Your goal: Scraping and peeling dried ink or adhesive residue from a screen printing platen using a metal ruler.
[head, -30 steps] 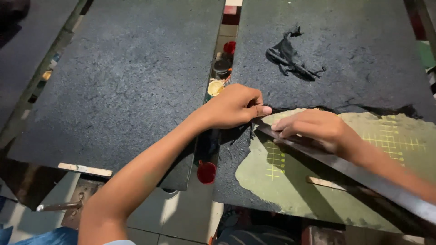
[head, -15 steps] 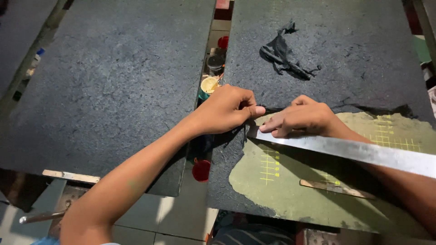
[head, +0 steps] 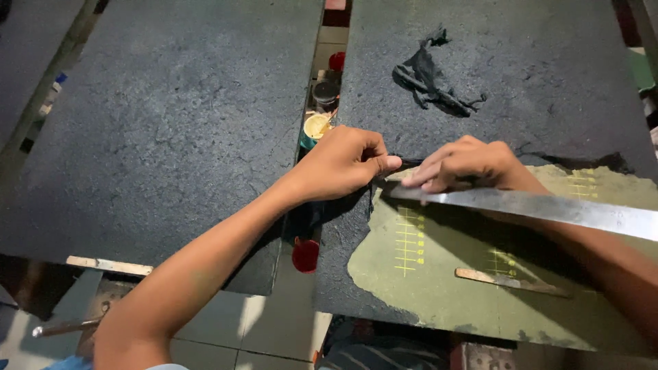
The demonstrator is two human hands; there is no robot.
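Note:
An olive green sheet [head: 473, 274] with yellow ruled marks lies on the right dark stone slab [head: 521, 75]. A long metal ruler [head: 548, 209] rests across the sheet's upper part. My right hand [head: 469, 164] presses fingertips down on the ruler's left end. My left hand [head: 343, 164] is closed at the sheet's top left corner, thumb pointing at the ruler's tip; whatever it pinches is too small to make out. A thin wooden stick [head: 510, 281] lies on the sheet below the ruler.
A crumpled black rag [head: 428, 75] lies on the right slab. A second dark slab [head: 164, 123] fills the left. In the gap between slabs are small pots [head: 319, 123] and a red round lid [head: 305, 255]. Tiled floor [head: 274, 322] shows below.
The ruler has swung from a steep diagonal to nearly level across the sheet. Both hands stayed at its left end, shifting slightly up the sheet.

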